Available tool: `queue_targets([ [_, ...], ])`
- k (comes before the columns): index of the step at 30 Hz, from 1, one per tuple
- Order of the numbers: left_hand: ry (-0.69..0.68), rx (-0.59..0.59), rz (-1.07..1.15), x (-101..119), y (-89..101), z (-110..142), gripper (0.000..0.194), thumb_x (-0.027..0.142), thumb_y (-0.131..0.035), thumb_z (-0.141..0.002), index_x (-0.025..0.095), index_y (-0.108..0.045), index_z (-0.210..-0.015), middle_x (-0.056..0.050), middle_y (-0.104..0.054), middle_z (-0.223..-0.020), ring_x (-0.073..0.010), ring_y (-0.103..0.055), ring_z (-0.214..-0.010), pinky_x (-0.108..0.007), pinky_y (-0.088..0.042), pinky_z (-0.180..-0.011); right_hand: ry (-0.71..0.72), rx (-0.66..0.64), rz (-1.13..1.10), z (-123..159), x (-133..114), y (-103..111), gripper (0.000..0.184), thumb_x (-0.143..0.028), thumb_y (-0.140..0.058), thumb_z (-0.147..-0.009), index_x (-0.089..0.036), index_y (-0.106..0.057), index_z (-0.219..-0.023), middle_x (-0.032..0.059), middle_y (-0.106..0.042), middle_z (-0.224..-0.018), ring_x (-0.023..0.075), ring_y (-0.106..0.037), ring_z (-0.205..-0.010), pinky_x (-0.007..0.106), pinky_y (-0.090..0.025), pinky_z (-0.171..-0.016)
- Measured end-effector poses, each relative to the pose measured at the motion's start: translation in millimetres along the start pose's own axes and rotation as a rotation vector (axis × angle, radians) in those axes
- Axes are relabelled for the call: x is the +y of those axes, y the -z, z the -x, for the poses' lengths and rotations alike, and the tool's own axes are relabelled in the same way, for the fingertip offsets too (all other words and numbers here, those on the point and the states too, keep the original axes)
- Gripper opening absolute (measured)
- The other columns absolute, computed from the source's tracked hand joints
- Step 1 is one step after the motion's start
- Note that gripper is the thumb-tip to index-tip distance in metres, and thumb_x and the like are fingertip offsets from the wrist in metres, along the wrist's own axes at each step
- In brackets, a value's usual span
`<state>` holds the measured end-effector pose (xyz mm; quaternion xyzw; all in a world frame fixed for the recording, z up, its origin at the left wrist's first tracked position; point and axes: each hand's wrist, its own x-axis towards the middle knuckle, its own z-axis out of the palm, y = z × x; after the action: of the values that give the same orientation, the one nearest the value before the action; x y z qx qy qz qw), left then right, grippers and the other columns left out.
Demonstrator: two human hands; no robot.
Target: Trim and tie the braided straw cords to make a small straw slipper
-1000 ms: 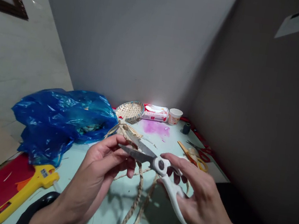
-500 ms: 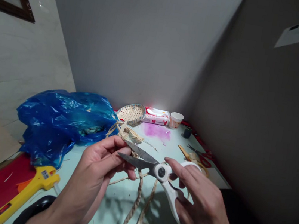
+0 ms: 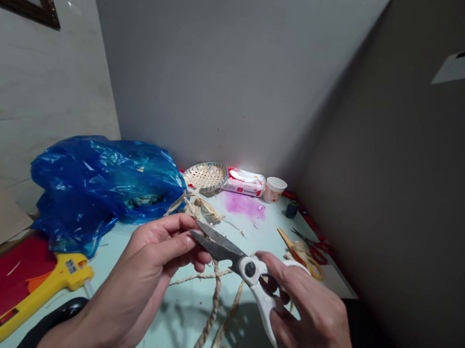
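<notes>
Your left hand (image 3: 147, 263) is pinched, thumb against fingers, on the braided cord (image 3: 215, 300), its held part hidden; your right hand (image 3: 313, 316) grips the white-handled scissors (image 3: 250, 268), their blades slightly parted and pointing at your left fingertips; the cord hangs below the blades, between your hands, over the table (image 3: 260, 234); a yellow glue gun (image 3: 34, 298) lies left of your left wrist.

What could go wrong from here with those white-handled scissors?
1. The blade tips of the white-handled scissors sit right by the left hand's fingertips, so a slip might nick one.
2. The braided cord shows just below the blades; a careless snip could catch it.
3. The yellow glue gun lies near the left forearm, which might knock it.
</notes>
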<state>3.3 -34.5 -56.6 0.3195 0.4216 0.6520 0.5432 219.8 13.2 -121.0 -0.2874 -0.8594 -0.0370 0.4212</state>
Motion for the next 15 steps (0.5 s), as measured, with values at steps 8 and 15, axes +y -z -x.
queue_targets([
  [8,-0.032,-0.043,-0.069,0,-1.8,-5,0.009,0.017,-0.068,-0.079,0.015,-0.066,-0.071,-0.001,-0.064,-0.061,-0.0103,-0.054,-0.059,-0.017,-0.045,-0.055,-0.305,-0.087,-0.249,-2,-2,-3,0.029,-0.013,-0.058,-0.08,-0.017,-0.069,-0.107,0.0027,-0.069,-0.071,0.0164,-0.062,-0.057,0.024,-0.046,-0.05],
  [15,0.038,-0.133,-0.026,-2,-4.2,-1,0.008,0.022,-0.062,-0.087,0.015,-0.065,-0.085,-0.003,-0.065,-0.084,-0.0096,-0.052,-0.062,-0.02,-0.044,-0.053,-0.951,-0.11,-0.753,-18,-5,-5,0.046,-0.045,-0.083,-0.067,-0.018,-0.068,-0.102,-0.0017,-0.061,-0.056,0.0115,-0.047,-0.044,0.023,-0.037,-0.042],
])
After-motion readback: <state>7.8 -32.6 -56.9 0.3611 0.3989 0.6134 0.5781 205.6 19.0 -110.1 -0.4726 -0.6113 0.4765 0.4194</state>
